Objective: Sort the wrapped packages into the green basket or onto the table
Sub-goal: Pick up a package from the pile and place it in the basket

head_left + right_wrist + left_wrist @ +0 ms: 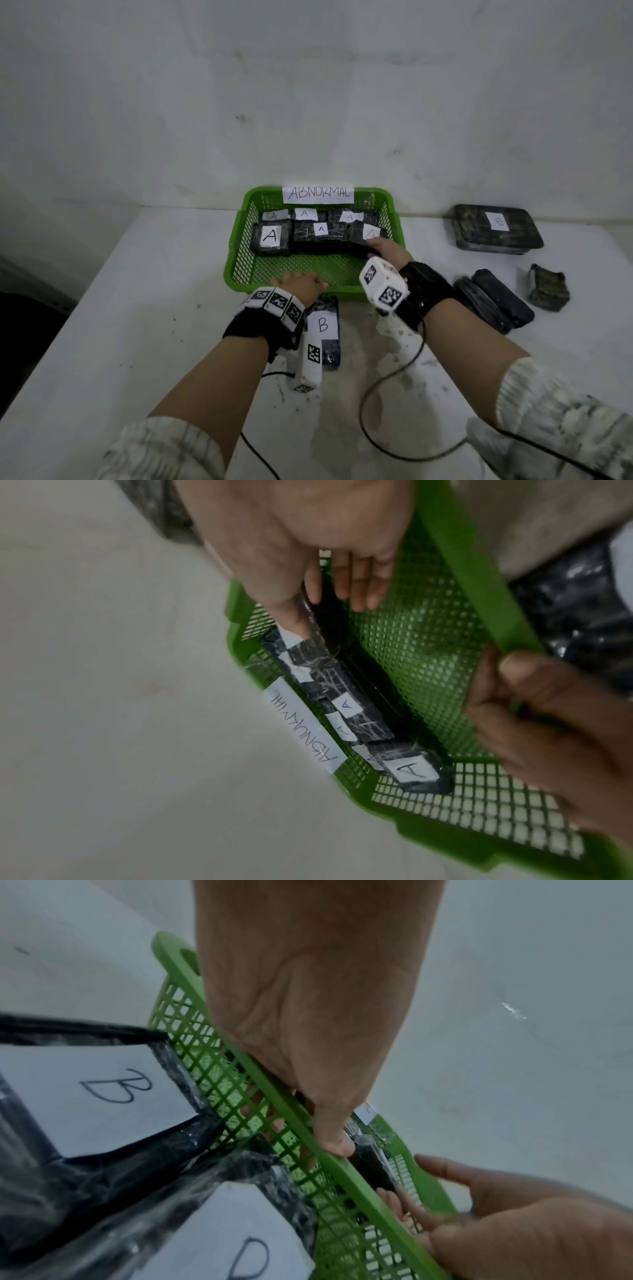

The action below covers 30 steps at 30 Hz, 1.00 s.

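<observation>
The green basket (236,274) labelled ABNORMAL stands at the table's middle with several black wrapped packages marked A (270,236) along its far side. My left hand (301,279) grips the basket's near rim (359,1183), thumb outside and fingers inside the mesh. Inside the basket at its right end, my right hand (373,250) pinches the end of a long black package (325,247) that lies in front of the A packages (414,771). The thumb and fingers (356,588) close on that package (332,620). A package marked B (322,325) lies on the table under my left wrist.
On the table right of the basket lie a large package marked B (496,229), two long black packages (493,308) and a small bundle (548,287). A second B package (240,1245) lies against the first (92,1093). A wall rises behind the table (137,308). Cables trail from my wrists.
</observation>
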{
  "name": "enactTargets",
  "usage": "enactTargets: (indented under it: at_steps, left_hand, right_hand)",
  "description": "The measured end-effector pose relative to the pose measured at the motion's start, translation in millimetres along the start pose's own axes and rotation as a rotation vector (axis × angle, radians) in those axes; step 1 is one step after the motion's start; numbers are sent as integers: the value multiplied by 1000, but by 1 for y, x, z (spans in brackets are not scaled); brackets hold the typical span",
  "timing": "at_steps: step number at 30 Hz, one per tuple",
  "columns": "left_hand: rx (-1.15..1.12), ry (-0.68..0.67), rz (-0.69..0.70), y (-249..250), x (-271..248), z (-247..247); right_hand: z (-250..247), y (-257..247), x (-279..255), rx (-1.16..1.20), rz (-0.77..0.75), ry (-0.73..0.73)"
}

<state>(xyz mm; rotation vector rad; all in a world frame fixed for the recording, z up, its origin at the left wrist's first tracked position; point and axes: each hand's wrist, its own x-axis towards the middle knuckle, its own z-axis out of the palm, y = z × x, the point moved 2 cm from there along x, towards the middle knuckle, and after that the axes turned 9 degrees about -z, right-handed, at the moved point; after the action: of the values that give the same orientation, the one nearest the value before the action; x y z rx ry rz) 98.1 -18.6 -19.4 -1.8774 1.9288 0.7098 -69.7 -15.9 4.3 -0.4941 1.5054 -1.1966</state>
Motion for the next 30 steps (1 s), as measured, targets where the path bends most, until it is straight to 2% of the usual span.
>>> enactTargets:
  at_steps: [2, 4, 6, 7, 8, 10, 12, 15, 21, 24, 27, 30]
  left_hand:
    - [1, 72, 28, 16, -7, 2]
    - [-40, 114, 88, 35, -16, 5]
    - [-82, 110, 160, 55, -26, 11]
    - [-99, 102, 196, 66, -31, 15]
    - [-111, 91, 234, 75, -35, 19]
    - [-102, 45, 293, 92, -41, 29]
    - [-41, -7, 303, 101, -42, 38]
    - [16, -13, 289, 104, -40, 44]
    - [-13, -18, 302, 100, -39, 41]
    - [-105, -50, 299, 98, -37, 36]
    - [-449, -91, 294, 94, -37, 28]
    - [-671, -47, 327, 92, -45, 11]
  right_hand:
    - [-15, -3, -3, -10, -104, 35]
    - [-39, -6, -7, -144, -264, 63]
    - [-73, -4, -9, -367, -385, 171]
    - [-91, -3, -9, -557, -396, 259]
    - [-108, -1, -8, -755, -374, 320]
    - [-134, 5, -12, -1036, -270, 341]
    - [-151, 15, -16, -1219, -194, 330]
    - [-168, 33, -19, -1419, -131, 324]
    - [-168, 47, -16, -1402, -138, 270]
    - [-164, 39, -18, -1270, -175, 346]
    - [-149, 20, -24, -1105, -444, 436]
    - [-126, 7, -29, -1017, -730, 311]
